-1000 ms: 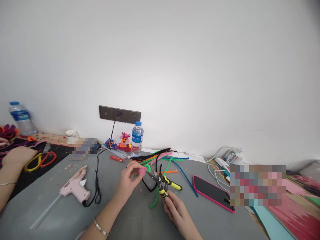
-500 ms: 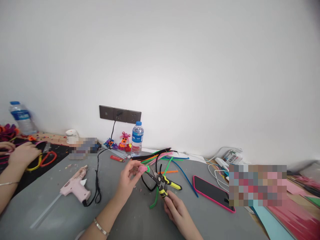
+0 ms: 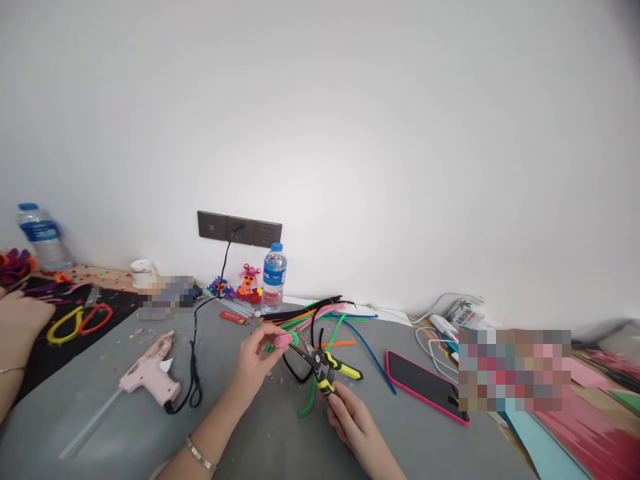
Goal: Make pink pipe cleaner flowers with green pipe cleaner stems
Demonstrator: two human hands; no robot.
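Observation:
My left hand (image 3: 255,360) pinches a small pink pipe-cleaner piece (image 3: 284,341) with a green loop beside it, held just above the grey table. My right hand (image 3: 350,417) grips the yellow-and-black handles of a pair of cutting pliers (image 3: 323,367), whose jaws point up-left toward the pink piece and lie close to it. A heap of coloured pipe cleaners (image 3: 320,317) in black, green, orange, pink and blue is spread just behind both hands.
A pink glue gun (image 3: 150,377) with a black cord lies left. A water bottle (image 3: 274,277), small figures and a wall socket stand behind. A pink-cased phone (image 3: 425,385), cables and coloured paper are right. Another person's hand (image 3: 20,320) works at far left.
My left hand turned the pink piece slightly and kept it at the pliers' jaws. The other person's hand at far left drew back toward the frame edge.

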